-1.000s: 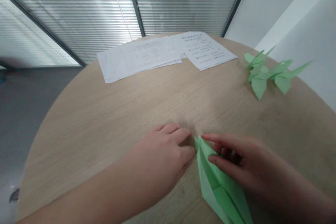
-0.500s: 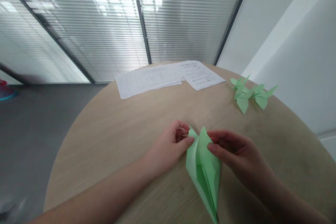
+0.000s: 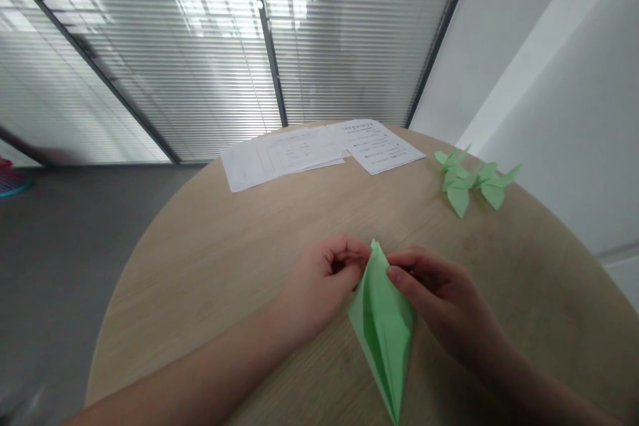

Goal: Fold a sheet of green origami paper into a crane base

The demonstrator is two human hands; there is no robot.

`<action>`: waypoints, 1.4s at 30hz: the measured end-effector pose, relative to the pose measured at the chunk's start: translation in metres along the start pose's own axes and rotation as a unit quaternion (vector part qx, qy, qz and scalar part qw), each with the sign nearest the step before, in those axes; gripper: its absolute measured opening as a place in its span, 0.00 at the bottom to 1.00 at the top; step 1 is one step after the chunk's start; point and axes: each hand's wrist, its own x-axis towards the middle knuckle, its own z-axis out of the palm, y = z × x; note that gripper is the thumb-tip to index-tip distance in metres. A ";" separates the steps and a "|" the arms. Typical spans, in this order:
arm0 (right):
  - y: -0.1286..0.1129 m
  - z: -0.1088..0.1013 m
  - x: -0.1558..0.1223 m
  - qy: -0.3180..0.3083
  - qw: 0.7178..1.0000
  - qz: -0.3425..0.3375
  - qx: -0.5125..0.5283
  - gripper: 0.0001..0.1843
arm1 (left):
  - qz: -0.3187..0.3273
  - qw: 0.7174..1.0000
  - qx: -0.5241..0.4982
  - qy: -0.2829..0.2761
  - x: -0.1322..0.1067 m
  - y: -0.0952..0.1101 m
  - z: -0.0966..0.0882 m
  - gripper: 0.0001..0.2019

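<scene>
A light green sheet of origami paper [image 3: 387, 319], folded into a long diamond, is between my hands above the wooden table. Its narrow tip points toward me, and a crease gapes along its length. At the far end, my left hand [image 3: 332, 273] pinches the left edge, its fingertips partly behind the paper. My right hand [image 3: 434, 286] grips the right edge near the top, thumb in front and fingers behind.
Several finished green origami cranes [image 3: 459, 190] stand at the right rear of the round wooden table [image 3: 200, 259]. White printed sheets [image 3: 284, 156] lie along its far edge. Beyond are blinds [image 3: 349, 46]; a white wall [image 3: 574, 146] rises on the right.
The two upper points of the paper have come together, closing the gap between them. My right hand has shifted slightly left, and the left thumb has slipped behind the paper's edge.
</scene>
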 end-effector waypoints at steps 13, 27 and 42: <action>-0.001 0.001 0.000 -0.003 0.995 0.080 0.061 0.10 | 0.002 0.999 -0.037 -0.006 -0.006 0.005 0.003 0.15; -0.006 0.008 0.007 0.084 0.989 0.071 0.096 0.13 | 0.003 1.000 0.015 0.020 -0.004 0.000 0.008 0.16; 0.001 0.013 0.014 0.136 0.986 0.047 0.085 0.24 | 0.055 0.987 0.154 0.001 -0.006 -0.006 0.016 0.16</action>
